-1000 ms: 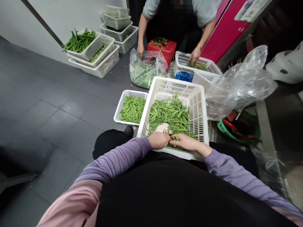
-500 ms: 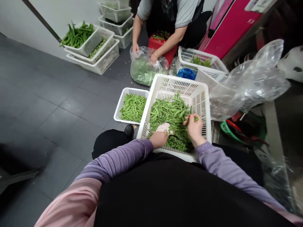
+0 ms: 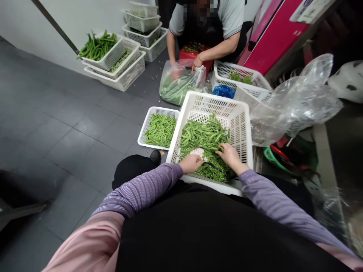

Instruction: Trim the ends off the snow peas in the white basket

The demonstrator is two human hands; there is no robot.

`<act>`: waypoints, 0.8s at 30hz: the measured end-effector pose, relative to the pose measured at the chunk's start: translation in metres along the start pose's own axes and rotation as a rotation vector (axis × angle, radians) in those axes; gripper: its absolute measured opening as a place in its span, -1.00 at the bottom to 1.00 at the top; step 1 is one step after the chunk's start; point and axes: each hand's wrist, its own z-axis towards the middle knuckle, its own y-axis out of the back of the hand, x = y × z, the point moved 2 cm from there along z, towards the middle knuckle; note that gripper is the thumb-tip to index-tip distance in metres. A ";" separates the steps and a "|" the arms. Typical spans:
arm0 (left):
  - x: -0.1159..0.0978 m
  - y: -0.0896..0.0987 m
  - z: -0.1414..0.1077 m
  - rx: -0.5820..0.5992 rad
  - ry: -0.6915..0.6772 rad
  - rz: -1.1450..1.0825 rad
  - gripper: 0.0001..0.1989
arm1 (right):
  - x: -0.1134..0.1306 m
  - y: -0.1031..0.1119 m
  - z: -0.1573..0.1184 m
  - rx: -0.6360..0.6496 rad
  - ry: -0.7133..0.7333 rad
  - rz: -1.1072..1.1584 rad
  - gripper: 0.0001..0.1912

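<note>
A large white plastic basket (image 3: 247,139) stands in front of me, with green pea pods (image 3: 201,136) heaped across its middle. Finer green trimmings (image 3: 212,173) lie at its near end. Over the near left side of the basket, my left hand (image 3: 191,163) is closed; a thin dark curved thing (image 3: 210,164) shows just beyond its fingertips, and what the fingers grip is hidden. My right hand (image 3: 230,156) pinches a pea pod (image 3: 221,148) between thumb and fingers, just above the heap on the right side.
A smaller white basket (image 3: 141,133) of pods stands left of mine. Opposite, a co-worker (image 3: 210,49) has hands at a clear bag (image 3: 181,85) of green pods. Stacked baskets (image 3: 127,77) line the wall. Clear plastic bags (image 3: 295,102) and a green basin (image 3: 272,156) are at right.
My right hand has moved slightly left and down toward the heap. My left hand stays nearly in place. The co-worker's hands have shifted at the bag, and the view has tilted slightly.
</note>
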 end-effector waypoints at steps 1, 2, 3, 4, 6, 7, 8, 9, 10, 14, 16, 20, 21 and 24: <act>-0.001 0.001 0.001 0.005 0.045 -0.143 -0.72 | 0.004 0.005 -0.006 -0.025 0.040 0.087 -0.84; -0.002 0.002 0.001 0.026 0.079 -0.288 -0.72 | 0.010 0.010 -0.012 -0.038 0.084 0.169 -0.85; -0.004 0.003 0.002 0.057 0.097 -0.421 -0.73 | 0.016 0.014 -0.017 -0.042 0.127 0.240 -0.85; -0.006 0.004 0.001 0.090 0.097 -0.535 -0.75 | 0.023 0.017 -0.022 -0.041 0.161 0.297 -0.86; -0.011 0.006 -0.001 0.141 0.064 -0.704 -0.79 | 0.035 0.022 -0.030 -0.041 0.191 0.369 -0.86; -0.013 0.007 -0.003 0.155 0.047 -0.767 -0.81 | 0.039 0.024 -0.033 -0.047 0.190 0.391 -0.86; -0.014 0.008 -0.005 0.162 0.034 -0.818 -0.82 | 0.043 0.025 -0.036 -0.057 0.185 0.407 -0.85; -0.015 0.010 -0.007 0.165 0.026 -0.861 -0.82 | 0.046 0.026 -0.038 -0.066 0.180 0.415 -0.85; -0.016 0.012 -0.010 0.168 0.019 -0.899 -0.82 | 0.048 0.027 -0.039 -0.073 0.179 0.417 -0.84; -0.019 0.017 -0.022 0.216 0.004 -1.023 -0.85 | 0.057 0.032 -0.046 -0.072 0.219 0.416 -0.82; -0.021 0.019 -0.026 0.249 0.004 -1.066 -0.87 | 0.062 0.034 -0.049 -0.071 0.216 0.452 -0.81; -0.018 0.018 -0.027 0.243 0.071 -1.071 -0.86 | 0.067 0.028 -0.059 -0.013 0.069 0.574 -0.79; -0.016 0.017 -0.026 0.229 0.103 -1.062 -0.86 | 0.067 0.025 -0.061 0.013 0.022 0.610 -0.78; -0.014 0.012 -0.026 0.240 0.152 -1.071 -0.85 | 0.069 0.016 -0.069 0.044 -0.093 0.726 -0.74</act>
